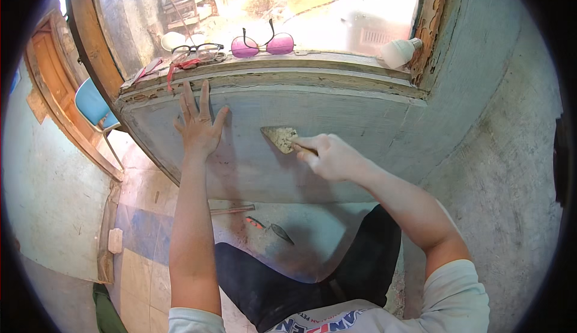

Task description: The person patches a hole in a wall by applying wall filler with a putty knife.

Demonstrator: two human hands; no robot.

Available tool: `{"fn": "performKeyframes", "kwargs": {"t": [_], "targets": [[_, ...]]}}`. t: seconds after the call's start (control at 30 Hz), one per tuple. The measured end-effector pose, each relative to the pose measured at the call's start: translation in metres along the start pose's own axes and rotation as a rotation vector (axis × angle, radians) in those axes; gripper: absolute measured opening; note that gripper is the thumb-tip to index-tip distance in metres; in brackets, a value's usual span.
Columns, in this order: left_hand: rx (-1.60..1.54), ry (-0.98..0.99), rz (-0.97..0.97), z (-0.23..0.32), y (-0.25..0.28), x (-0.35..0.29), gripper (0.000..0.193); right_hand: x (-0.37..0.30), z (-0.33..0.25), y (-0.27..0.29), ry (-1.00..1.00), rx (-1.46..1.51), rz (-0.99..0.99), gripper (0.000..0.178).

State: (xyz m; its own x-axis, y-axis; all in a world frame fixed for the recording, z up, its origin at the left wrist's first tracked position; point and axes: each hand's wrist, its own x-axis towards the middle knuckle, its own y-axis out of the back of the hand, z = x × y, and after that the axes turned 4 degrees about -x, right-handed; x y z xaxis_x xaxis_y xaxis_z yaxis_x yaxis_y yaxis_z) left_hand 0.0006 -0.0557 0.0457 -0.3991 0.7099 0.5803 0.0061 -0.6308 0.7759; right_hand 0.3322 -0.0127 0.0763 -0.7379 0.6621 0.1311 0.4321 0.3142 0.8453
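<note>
My right hand (332, 157) is closed around the handle of a pointed trowel (279, 138). Its blade, spotted with pale dried material, lies against or very close to the blue-grey wall (360, 126) below the window. Fingers spread and pointing up, my left hand (201, 130) rests on the same wall to the left of the trowel. Its fingertips reach the lower edge of the worn wooden window frame (270, 81). Nothing is held in the left hand.
Along the sill sit pink-lensed glasses (262, 45), dark-framed glasses (198, 52), a red cord (180, 66) and a white bulb (399, 52). On the floor lie an orange-handled tool (255, 222), a dark blade-shaped piece (280, 233) and a stick (233, 210). A blue chair (95, 103) stands left.
</note>
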Motion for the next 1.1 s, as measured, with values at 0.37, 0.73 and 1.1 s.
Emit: {"fn": "performKeyframes", "kwargs": {"t": [0.37, 0.73, 1.1], "targets": [[-0.025, -0.022, 0.024, -0.003, 0.001, -0.003, 0.085, -0.003, -0.004, -0.013, -0.036, -0.014, -0.065, 0.044], [-0.017, -0.015, 0.029, -0.001, 0.003, -0.002, 0.085, -0.011, -0.002, -0.011, 0.087, 0.06, 0.029, 0.043], [0.004, -0.038, 0.03, -0.003, 0.007, -0.003, 0.086, -0.018, -0.013, -0.002, 0.087, 0.151, 0.109, 0.039]]}}
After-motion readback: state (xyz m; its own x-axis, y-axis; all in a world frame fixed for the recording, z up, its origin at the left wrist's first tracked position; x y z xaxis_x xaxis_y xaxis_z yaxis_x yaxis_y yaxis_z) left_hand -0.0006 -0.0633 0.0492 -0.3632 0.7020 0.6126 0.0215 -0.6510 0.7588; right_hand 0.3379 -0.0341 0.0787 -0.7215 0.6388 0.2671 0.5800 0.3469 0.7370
